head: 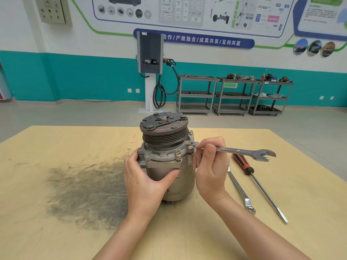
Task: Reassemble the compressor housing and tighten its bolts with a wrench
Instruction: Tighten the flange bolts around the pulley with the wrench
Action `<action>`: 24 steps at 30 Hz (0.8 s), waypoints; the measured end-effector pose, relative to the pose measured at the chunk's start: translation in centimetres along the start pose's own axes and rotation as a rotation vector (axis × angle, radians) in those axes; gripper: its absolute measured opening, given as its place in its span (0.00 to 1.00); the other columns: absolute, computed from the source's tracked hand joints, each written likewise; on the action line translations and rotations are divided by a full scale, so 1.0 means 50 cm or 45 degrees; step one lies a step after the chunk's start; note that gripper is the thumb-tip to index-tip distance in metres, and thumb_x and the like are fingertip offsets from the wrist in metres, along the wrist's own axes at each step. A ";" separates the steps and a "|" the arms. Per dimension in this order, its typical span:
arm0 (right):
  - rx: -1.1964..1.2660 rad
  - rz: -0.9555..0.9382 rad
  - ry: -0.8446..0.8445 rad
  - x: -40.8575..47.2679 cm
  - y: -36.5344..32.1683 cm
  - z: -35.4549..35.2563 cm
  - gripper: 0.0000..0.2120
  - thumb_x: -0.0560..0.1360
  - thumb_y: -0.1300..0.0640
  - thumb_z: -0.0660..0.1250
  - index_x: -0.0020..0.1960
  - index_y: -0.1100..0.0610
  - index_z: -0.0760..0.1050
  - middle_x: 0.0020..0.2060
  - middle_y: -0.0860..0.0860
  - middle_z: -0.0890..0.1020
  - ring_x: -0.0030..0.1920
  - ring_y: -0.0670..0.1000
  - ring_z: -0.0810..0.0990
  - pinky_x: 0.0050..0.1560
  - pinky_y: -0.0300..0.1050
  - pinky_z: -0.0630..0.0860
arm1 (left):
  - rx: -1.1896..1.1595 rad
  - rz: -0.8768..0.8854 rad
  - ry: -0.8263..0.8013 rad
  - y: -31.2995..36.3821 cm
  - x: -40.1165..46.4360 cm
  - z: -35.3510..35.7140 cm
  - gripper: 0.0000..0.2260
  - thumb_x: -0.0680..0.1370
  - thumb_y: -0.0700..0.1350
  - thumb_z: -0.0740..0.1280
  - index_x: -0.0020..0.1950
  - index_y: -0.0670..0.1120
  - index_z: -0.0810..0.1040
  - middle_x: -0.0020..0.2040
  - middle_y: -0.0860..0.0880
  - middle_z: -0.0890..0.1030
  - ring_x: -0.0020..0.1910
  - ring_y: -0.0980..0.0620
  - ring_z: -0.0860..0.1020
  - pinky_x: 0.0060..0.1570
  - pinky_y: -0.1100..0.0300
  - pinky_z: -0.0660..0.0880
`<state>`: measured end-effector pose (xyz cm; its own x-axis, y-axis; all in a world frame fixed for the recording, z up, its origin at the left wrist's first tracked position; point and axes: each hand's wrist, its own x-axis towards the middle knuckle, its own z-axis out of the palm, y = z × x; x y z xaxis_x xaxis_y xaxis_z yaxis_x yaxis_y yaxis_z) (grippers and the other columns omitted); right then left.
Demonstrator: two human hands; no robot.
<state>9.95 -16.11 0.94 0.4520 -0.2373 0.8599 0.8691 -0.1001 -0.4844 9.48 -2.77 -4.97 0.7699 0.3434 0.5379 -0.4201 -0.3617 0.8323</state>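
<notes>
Compressor housing (169,166) stands upright at the centre of the frame on the counter (56,231), pulley end up, its long axis vertical. My left hand (144,182) wraps the grey body from the left, fingers curled round the flange and thumb across the front, holding it against rotation. My right hand (211,166) lies just right of the housing and pinches the shank of the wrench (236,150) near its ring end. That ring end sits on a flange bolt (190,146) at the right side of the housing; the wrench shaft runs almost level away to the right, open jaw end free in the air. The bolt is therefore nearer my right hand, and any swing of the shaft must, I judge, sweep horizontally about the vertical bolt axis.

Appearance: dull cast aluminium body, ribbed dark pulley (164,135) with a rusty clutch plate, several bolts visible round the flange. Whether they are fully seated cannot be told. A second wrench (241,192) and a red-handled screwdriver (260,186) lie on the counter at lower right.
</notes>
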 end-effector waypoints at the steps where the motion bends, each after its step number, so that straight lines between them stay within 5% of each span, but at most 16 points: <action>1: -0.032 -0.013 -0.011 0.002 -0.002 -0.002 0.13 0.82 0.42 0.54 0.46 0.48 0.71 0.30 0.40 0.70 0.25 0.41 0.68 0.25 0.39 0.66 | 0.003 0.001 0.001 0.000 0.000 0.000 0.48 0.57 0.68 0.73 0.72 0.49 0.63 0.60 0.57 0.66 0.63 0.57 0.68 0.65 0.58 0.66; 7: -0.162 -0.164 -0.029 0.029 -0.022 -0.013 0.15 0.84 0.45 0.51 0.45 0.50 0.69 0.30 0.42 0.70 0.25 0.45 0.69 0.29 0.36 0.66 | 0.025 -0.010 0.004 0.002 0.000 -0.002 0.49 0.57 0.69 0.73 0.72 0.47 0.63 0.61 0.57 0.67 0.64 0.56 0.68 0.66 0.56 0.66; 11: 0.008 0.261 0.042 0.037 -0.025 -0.011 0.17 0.84 0.48 0.49 0.40 0.46 0.69 0.22 0.46 0.68 0.21 0.48 0.66 0.22 0.40 0.65 | 0.028 -0.021 0.000 0.002 0.000 -0.004 0.49 0.57 0.69 0.73 0.72 0.47 0.64 0.60 0.57 0.67 0.64 0.55 0.68 0.67 0.53 0.68; 17: 0.281 0.872 0.028 0.061 0.005 -0.023 0.20 0.85 0.50 0.48 0.40 0.57 0.68 0.19 0.48 0.67 0.20 0.48 0.66 0.24 0.40 0.63 | 0.027 -0.022 -0.009 0.004 0.000 -0.004 0.49 0.57 0.69 0.72 0.72 0.46 0.64 0.60 0.57 0.67 0.63 0.56 0.68 0.67 0.54 0.67; 24: 0.401 1.074 -0.058 0.073 0.012 -0.033 0.19 0.85 0.51 0.49 0.40 0.57 0.68 0.20 0.49 0.67 0.20 0.47 0.66 0.26 0.40 0.63 | 0.023 -0.024 -0.010 0.001 0.000 -0.004 0.49 0.57 0.69 0.73 0.72 0.48 0.63 0.60 0.58 0.66 0.62 0.57 0.67 0.65 0.57 0.66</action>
<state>11.80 -18.66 3.53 0.9662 -0.0728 0.2473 0.2567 0.3606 -0.8967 9.36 -2.60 -4.88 0.7816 0.3433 0.5209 -0.3966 -0.3710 0.8397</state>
